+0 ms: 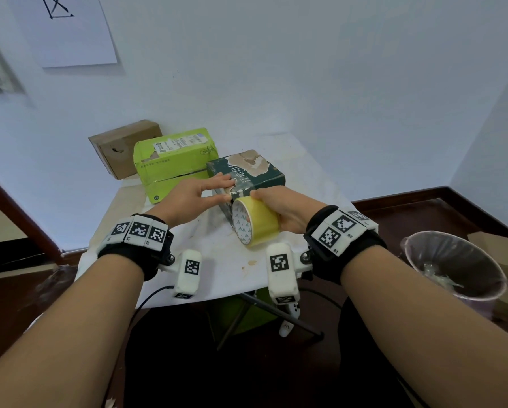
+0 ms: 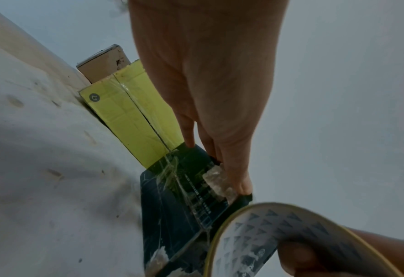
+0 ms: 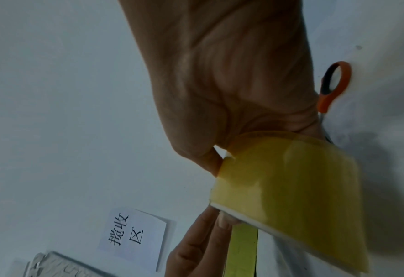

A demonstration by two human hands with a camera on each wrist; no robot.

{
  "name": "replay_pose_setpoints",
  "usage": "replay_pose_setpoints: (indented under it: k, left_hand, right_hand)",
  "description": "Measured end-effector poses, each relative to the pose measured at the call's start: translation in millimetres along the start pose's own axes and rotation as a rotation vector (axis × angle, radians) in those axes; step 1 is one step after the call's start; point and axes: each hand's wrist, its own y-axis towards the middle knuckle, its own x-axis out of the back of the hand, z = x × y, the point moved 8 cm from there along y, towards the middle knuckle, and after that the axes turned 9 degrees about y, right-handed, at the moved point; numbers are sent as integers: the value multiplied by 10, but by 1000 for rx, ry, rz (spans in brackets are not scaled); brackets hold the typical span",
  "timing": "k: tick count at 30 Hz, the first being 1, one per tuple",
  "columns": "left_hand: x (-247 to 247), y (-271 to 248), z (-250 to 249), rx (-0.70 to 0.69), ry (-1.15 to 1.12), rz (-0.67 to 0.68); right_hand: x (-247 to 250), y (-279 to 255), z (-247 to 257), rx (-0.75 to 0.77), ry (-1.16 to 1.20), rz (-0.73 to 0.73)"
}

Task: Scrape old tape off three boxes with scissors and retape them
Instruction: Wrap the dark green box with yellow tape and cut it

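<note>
While the right hand grips the yellow tape roll just below the centre of the head frame, fingers curled over the rim and into the core, the left hand lies flat with straight fingers on the top of the dark green box, fingertips pressing at the near top edge where a strip of clear tape runs; roll held on edge against the near side of that box, touching it. Dark green box sits mid-frame on the white table, top paper torn in pale patches. Lime green box just to its left and touching it, a seam of clear tape along its end in the left wrist view. Brown box behind the lime one, upper left of the table, against the wall. Scissors with orange handle visible at the right edge of the right wrist view, partly hidden behind the hand; cannot tell what they rest on. Lined bin at right edge of head frame, on the floor beside the table. Paper sign with printed characters at lower left of the right wrist view
</note>
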Motion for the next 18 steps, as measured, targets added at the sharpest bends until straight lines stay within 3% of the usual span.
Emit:
replay_pose_setpoints:
  k: [5, 18]
  left_hand:
    - [-2, -5, -2, -14, 13, 4]
    - [-11, -4, 14, -3, -24, -12]
  right_hand:
    - [7, 11, -139, -80, -127, -19]
    - [-11, 101, -112, -64, -355, -37]
